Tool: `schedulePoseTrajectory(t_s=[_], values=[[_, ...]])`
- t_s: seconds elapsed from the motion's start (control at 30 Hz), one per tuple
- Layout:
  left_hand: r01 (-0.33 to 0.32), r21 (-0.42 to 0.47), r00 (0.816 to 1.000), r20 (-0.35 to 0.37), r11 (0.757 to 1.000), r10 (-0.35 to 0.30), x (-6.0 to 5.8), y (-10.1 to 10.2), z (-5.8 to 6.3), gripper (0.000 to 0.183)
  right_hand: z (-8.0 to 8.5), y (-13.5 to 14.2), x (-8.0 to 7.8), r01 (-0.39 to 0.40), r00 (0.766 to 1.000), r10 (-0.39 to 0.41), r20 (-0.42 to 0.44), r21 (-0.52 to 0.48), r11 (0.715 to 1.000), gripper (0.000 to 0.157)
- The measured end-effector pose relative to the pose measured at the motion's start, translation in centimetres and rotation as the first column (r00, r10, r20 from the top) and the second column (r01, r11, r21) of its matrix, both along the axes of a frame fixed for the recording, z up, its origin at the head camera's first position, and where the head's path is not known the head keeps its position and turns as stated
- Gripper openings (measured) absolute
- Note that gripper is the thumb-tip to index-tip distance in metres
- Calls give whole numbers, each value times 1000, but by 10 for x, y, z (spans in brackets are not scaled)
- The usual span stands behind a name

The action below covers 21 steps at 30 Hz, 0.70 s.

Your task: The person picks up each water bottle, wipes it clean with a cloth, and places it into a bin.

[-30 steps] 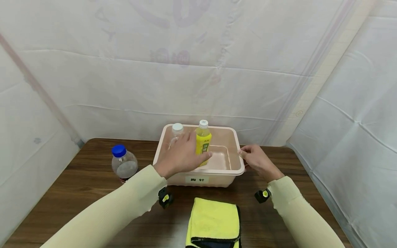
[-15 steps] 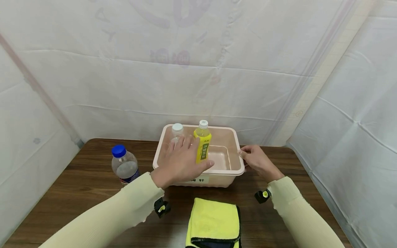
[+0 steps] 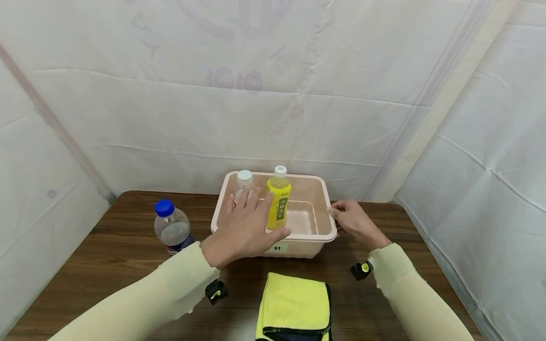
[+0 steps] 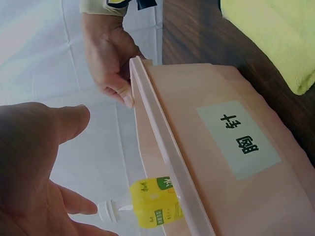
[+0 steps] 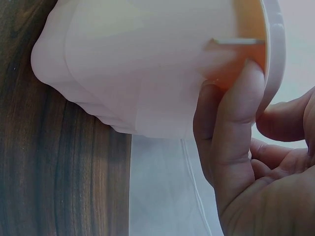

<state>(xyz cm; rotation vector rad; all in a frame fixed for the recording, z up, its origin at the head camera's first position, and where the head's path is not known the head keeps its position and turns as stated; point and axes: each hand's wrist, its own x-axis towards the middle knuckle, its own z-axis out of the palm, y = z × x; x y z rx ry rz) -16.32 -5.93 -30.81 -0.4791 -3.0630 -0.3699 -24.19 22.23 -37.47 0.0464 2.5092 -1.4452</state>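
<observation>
Fingers of the left hand (image 3: 248,229) are hiding the lower part of the white-capped clear bottle (image 3: 244,181) in the head view, and the hand is also covering part of the label (image 3: 278,248); the left wrist view is showing that label whole. The blue-capped bottle (image 3: 175,228) on the table (image 3: 102,246) is losing its base behind the left sleeve (image 3: 158,289), and the yellow cloth (image 3: 295,303) is running off the bottom edge. The left hand is spreading its fingers nearly straight, gripping nothing, its palm facing away from the head camera, near the front rim of the pink bin (image 3: 300,247); whether it is touching the yellow-labelled bottle (image 3: 278,203), I cannot tell. The right hand (image 3: 356,221) is pinching the bin's right rim between thumb and bent fingers. Inside the bin, the yellow-labelled bottle is standing upright, its cap pointing up, right of the clear one. The bin is sitting on the table, mouth facing up, its long axis running left to right.
</observation>
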Motion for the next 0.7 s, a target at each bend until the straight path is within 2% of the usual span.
schedulePoseTrajectory(t_s=[0.27, 0.4, 0.7], values=[[-1, 17, 1000, 2, 1000, 1, 3, -5, 3, 93, 1, 0, 0, 3, 1000, -3, 8, 0, 1000, 35], [-6, -9, 1000, -19, 1000, 6, 2, -8, 4, 94, 1, -1, 0, 3, 1000, -3, 7, 2, 1000, 35], [-30, -48, 1000, -10, 998, 30, 2, -16, 8, 94, 1, 1, 0, -1, 1000, 1, -1, 4, 1000, 36]])
